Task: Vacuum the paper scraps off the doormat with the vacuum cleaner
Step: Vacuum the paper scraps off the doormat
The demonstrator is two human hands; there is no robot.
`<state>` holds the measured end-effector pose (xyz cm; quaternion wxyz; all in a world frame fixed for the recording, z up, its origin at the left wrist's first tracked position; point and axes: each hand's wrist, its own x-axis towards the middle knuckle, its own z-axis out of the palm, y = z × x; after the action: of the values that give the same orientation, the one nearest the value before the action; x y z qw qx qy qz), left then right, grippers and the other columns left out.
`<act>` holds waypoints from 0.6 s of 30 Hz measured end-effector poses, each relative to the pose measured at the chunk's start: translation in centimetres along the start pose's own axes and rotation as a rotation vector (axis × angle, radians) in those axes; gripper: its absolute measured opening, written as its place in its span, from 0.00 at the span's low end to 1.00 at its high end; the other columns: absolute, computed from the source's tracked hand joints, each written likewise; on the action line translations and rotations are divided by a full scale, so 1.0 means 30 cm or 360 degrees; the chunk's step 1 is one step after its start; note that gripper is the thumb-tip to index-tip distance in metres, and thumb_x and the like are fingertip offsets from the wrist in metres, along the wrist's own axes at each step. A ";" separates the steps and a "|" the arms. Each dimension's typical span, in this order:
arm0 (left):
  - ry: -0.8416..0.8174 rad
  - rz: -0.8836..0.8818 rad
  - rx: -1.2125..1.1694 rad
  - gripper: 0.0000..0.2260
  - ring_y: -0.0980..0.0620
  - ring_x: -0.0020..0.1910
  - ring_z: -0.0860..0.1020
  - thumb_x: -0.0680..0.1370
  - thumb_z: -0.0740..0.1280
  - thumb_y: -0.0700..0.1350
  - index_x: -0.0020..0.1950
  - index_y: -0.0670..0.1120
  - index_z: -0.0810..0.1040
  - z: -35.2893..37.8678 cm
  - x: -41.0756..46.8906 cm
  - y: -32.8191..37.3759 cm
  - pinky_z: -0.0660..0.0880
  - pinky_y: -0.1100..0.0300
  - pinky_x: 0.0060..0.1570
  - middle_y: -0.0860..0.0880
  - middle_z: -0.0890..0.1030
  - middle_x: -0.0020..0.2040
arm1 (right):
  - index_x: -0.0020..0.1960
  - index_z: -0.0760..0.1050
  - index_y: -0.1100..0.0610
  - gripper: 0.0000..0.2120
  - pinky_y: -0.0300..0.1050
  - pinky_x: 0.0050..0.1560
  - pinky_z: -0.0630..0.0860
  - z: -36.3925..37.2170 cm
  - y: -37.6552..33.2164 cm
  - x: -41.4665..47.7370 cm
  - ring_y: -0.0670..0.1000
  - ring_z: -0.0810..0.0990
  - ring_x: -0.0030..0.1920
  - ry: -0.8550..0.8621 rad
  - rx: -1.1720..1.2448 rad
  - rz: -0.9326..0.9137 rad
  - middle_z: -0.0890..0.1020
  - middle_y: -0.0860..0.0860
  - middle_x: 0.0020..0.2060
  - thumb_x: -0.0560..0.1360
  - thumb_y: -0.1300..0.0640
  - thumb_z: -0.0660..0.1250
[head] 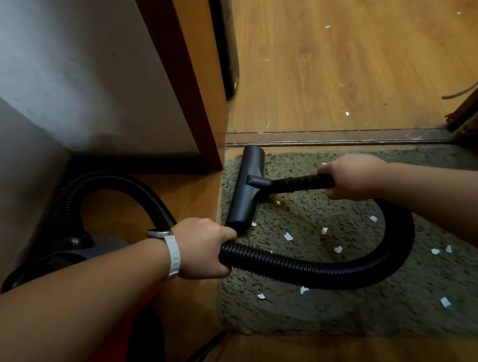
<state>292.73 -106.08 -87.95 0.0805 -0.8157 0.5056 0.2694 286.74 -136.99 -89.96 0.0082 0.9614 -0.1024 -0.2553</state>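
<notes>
While the vacuum (68,255) sits at lower left, the left hand (202,248) grips its hose (303,266); at centre the nozzle (246,189) rests on the mat (370,312) among scraps (288,237); the right hand (352,176) grips the wand (299,183).

The bare left forearm (79,296) and right forearm (446,193) reach forward and down. The left hand (202,246), a white-strapped watch (173,254) on its wrist, curls round a black ribbed hose (288,268). The right hand (352,176) grips a black rigid tube (302,183), fingers apparently wrapped beneath.

Doorframe (190,96) hems the nozzle (245,192) leftward — doormat (370,309) rightward open.
</notes>
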 end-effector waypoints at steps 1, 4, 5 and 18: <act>0.0002 0.0000 -0.0002 0.08 0.56 0.37 0.77 0.70 0.67 0.55 0.40 0.55 0.70 -0.003 0.006 0.003 0.78 0.56 0.40 0.54 0.77 0.36 | 0.66 0.74 0.46 0.18 0.40 0.30 0.75 0.005 0.013 -0.009 0.45 0.78 0.34 -0.0002 0.0009 -0.0008 0.79 0.46 0.37 0.77 0.49 0.67; 0.0023 0.0007 -0.0006 0.08 0.56 0.37 0.77 0.71 0.67 0.56 0.42 0.55 0.71 -0.011 0.026 0.015 0.78 0.55 0.41 0.55 0.77 0.37 | 0.65 0.74 0.46 0.17 0.40 0.30 0.73 0.026 0.058 -0.037 0.45 0.78 0.33 -0.0004 0.0033 -0.0066 0.78 0.45 0.36 0.76 0.49 0.67; 0.0031 0.0008 -0.0002 0.08 0.56 0.37 0.77 0.71 0.67 0.56 0.42 0.54 0.71 -0.012 0.033 0.020 0.78 0.55 0.41 0.55 0.77 0.37 | 0.65 0.74 0.46 0.17 0.41 0.31 0.75 0.033 0.073 -0.047 0.45 0.78 0.34 -0.0003 0.0026 -0.0095 0.78 0.45 0.36 0.76 0.49 0.67; 0.0057 0.0067 0.0099 0.09 0.53 0.39 0.77 0.71 0.65 0.57 0.43 0.54 0.70 -0.027 0.097 0.108 0.78 0.56 0.42 0.55 0.76 0.38 | 0.63 0.74 0.43 0.16 0.39 0.30 0.72 0.063 0.187 -0.115 0.44 0.78 0.35 -0.0006 0.0030 -0.0197 0.78 0.44 0.36 0.75 0.50 0.68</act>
<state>291.20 -110.21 -88.33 0.0911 -0.8066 0.5323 0.2406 281.79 -141.72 -89.53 -0.0167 0.9655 -0.0453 -0.2560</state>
